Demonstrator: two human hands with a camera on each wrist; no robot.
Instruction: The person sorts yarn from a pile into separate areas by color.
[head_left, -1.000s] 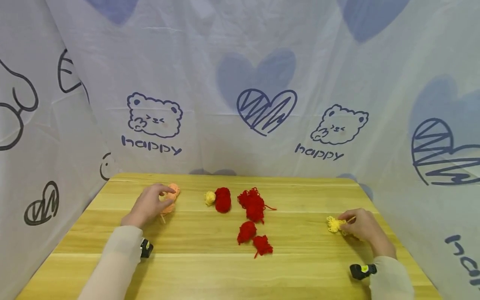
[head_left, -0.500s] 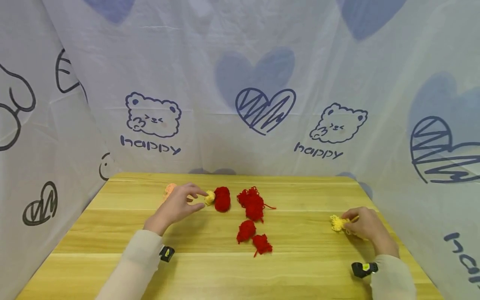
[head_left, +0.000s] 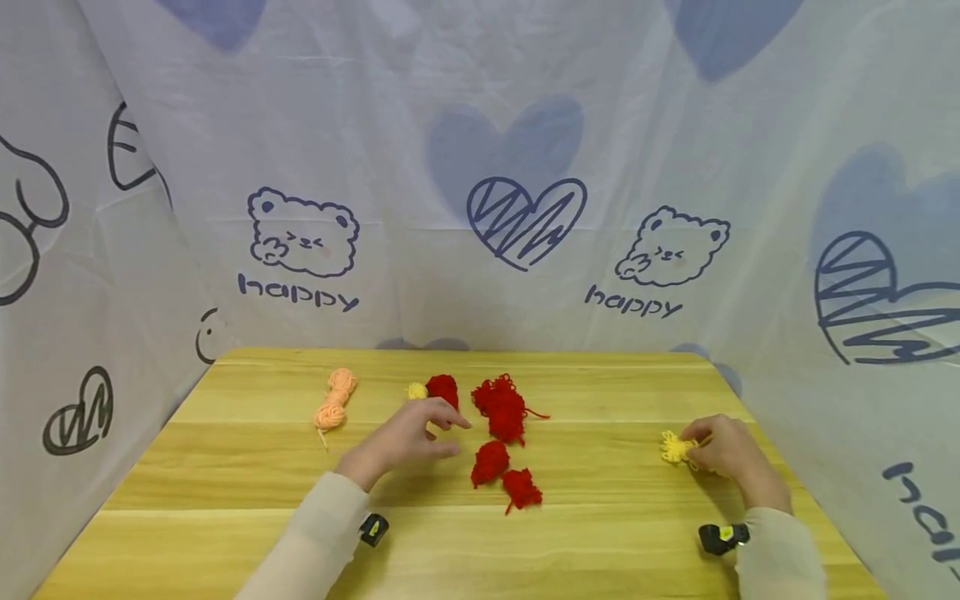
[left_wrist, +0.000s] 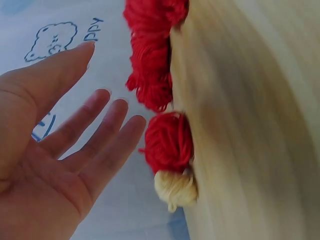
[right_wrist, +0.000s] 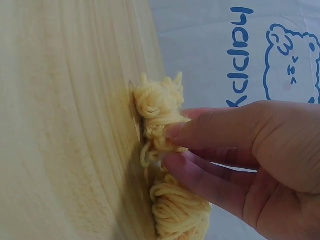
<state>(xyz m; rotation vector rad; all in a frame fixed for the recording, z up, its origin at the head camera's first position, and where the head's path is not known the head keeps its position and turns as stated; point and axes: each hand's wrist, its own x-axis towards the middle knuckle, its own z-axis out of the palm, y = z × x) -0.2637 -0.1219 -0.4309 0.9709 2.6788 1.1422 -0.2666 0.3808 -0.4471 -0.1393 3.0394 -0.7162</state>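
Observation:
My left hand (head_left: 408, 433) is over the middle of the table, fingers spread and nothing between them. It partly covers a red yarn skein (head_left: 442, 388), which has a small pale yellow yarn ball (head_left: 417, 391) against its left side. Just past its fingertips lie a loopy red yarn bundle (head_left: 502, 408), a red yarn clump (head_left: 491, 462) and a smaller red clump (head_left: 522, 489). At the right, my right hand (head_left: 731, 454) pinches yellow yarn (right_wrist: 159, 107) between thumb and fingers on the table. A rounder yellow yarn mass (right_wrist: 181, 212) sits beside those fingers; whether it is joined cannot be told.
A peach yarn skein (head_left: 335, 400) lies at the table's left with a loose tail. The wooden table (head_left: 600, 533) ends at a printed white cloth (head_left: 420, 275) behind and at both sides. Each wrist carries a small black camera (head_left: 722, 538).
My left hand has left the peach skein and swept right, past the small yellow ball, to the red yarn. My right hand stays at the yellow yarn, which has shifted slightly right.

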